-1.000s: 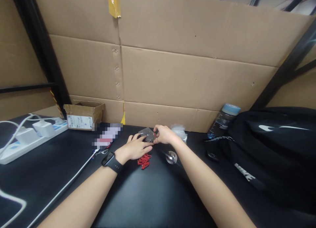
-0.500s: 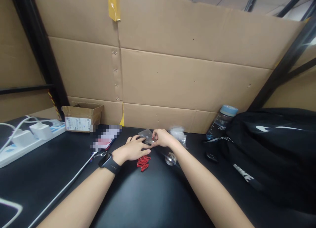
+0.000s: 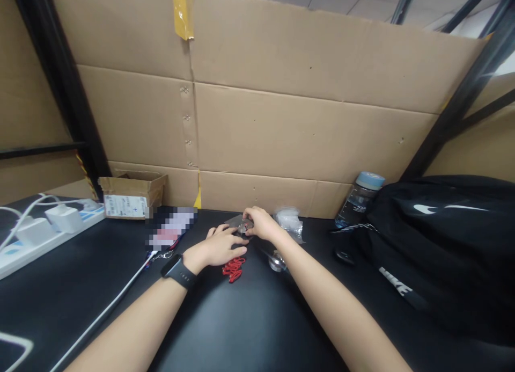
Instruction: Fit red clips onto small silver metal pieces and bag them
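My left hand (image 3: 219, 246), with a dark watch on its wrist, lies palm down with fingers spread at the near edge of a clear plastic bag (image 3: 232, 220). Over that bag my right hand (image 3: 260, 224) is bent in a pinch, and a bit of red cord (image 3: 244, 226) shows at its fingertips. How much of the cord is inside the bag cannot be made out. Just below my left hand sits a small pile of red cord loops (image 3: 232, 269). A round, shiny metal piece (image 3: 277, 262) rests beside my right forearm, which partly covers it.
Crumpled clear packaging (image 3: 288, 223) lies behind my right forearm. To the right are a blue-capped bottle (image 3: 359, 199), a black mouse-like object (image 3: 345, 255) and a black bag (image 3: 446, 243). On the left are a phone (image 3: 173, 227), a cardboard box (image 3: 132, 196) and a power strip (image 3: 86, 219).
My right hand has shifted slightly left over the clear bag, its fingertips now farther onto it. More of the round metal piece is covered by my right forearm. My left hand stays spread.
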Available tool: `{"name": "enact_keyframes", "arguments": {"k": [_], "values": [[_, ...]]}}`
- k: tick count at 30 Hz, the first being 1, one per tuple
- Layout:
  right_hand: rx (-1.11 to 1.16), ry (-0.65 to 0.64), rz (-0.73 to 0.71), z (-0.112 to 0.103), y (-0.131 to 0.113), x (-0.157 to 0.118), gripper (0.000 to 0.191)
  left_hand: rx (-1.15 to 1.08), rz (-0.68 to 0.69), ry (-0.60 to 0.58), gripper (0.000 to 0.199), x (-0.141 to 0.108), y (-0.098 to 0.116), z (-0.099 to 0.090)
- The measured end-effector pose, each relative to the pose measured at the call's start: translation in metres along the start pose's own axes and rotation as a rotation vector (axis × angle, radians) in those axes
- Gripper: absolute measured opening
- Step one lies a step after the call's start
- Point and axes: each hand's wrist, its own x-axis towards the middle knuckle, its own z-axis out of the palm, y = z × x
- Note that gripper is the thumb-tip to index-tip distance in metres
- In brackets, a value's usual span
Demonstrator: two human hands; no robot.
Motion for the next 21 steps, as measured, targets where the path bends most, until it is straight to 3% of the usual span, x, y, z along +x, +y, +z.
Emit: {"name": "enact_keyframes", "arguments": {"k": [10, 21], "values": [[-0.265, -0.005, 0.033, -0.001, -0.013, 0.012, 0.049, -0.055, 0.002, 0.008, 0.04, -0.001, 0.002, 0.001], [-0.324, 0.026, 0.145, 0.004, -0.014, 0.014, 0.037, -0.045, -0.038, 0.018, 0.042, -0.003, 0.004, 0.0]]}}
